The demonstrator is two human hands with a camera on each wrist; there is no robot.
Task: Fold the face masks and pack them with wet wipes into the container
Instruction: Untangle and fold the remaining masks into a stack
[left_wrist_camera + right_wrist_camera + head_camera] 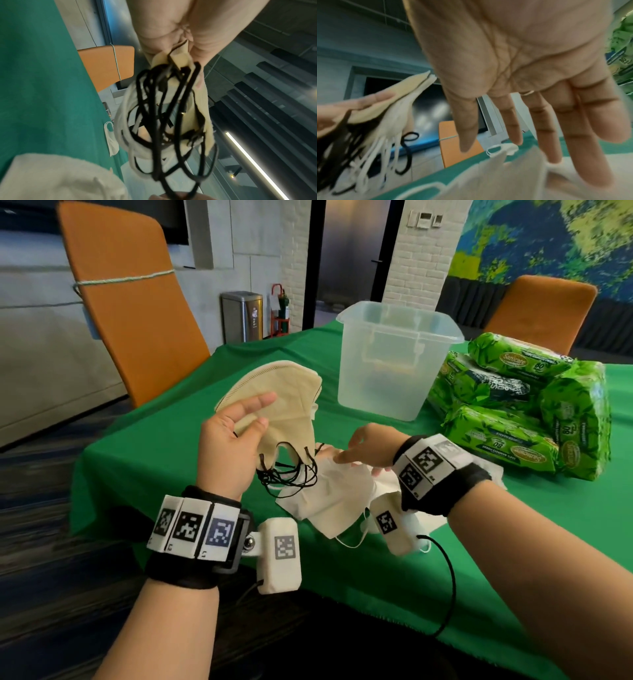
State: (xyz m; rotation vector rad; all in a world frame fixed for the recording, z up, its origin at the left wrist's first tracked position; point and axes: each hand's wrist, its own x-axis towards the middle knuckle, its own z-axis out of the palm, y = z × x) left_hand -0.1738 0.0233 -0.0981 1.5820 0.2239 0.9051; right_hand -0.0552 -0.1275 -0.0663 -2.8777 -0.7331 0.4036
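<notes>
Head view: green tablecloth (342,570), orange chairs (133,302); left hand (227,446) pinches beige masks (274,395), right hand (368,448) fingers spread.

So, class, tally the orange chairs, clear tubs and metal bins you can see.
orange chairs: 2
clear tub: 1
metal bin: 1
Total: 4

The head view is bright and evenly lit, with soft shadows on the green tablecloth (212,364); straight lines bend toward its edges. Both wrist views are dimmer, with a teal cast. A ceiling light strip (254,166) glares at lower right of the left wrist view. The right hand (513,65) and white masks (505,180) are smeared by blur.
</notes>
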